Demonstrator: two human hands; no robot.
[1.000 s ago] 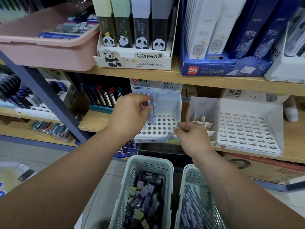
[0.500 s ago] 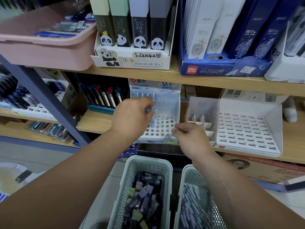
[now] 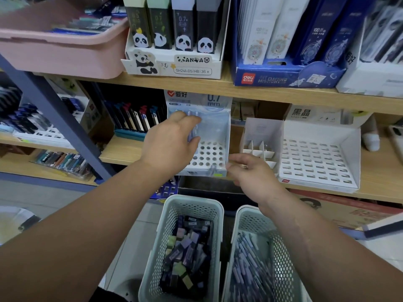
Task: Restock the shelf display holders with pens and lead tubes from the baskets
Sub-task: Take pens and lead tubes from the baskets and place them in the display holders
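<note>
- my left hand (image 3: 170, 144) reached into the pen display holder (image 3: 214, 153), the white and pale blue one marked 0.7 mm, which stood on the lower wooden shelf (image 3: 122, 149) at its front edge.
- that hand's fingers were curled and, with the thumb, pinched a lavender pen (image 3: 192, 133) upright over the left part of the holder's hole grid.
- the tops of a few more standing pens (image 3: 193, 114) showed just above my fingers, against the holder's back panel.
- the round holes on the right side of the grid were bare.
- my right hand (image 3: 250, 171) was at the holder's front right corner, thumb and forefinger pinching that corner, the other fingers loosely curled behind.
- just right of it on the same shelf stood a slotted white holder (image 3: 316, 158), its rows of rectangular slots unfilled, with a small divided section at its left side.
- below my arms were two pale green mesh baskets side by side, nearly touching.
- the left basket (image 3: 172, 216) held lead tubes (image 3: 187, 253) in dark, purple and green packs, piled loosely.
- the right basket (image 3: 281, 253) held loose pens (image 3: 246, 267) with lavender barrels, lying lengthwise; my right forearm crossed above its far end.
- on the upper shelf (image 3: 261, 92) sat a panda lead box (image 3: 174, 64) directly above the pen holder, a pink tub (image 3: 65, 51) to its left and a blue deli box (image 3: 283, 78) to its right.
- left of the pen holder, a teal tray of dark pens (image 3: 135, 118) stood further back on the lower shelf.
</note>
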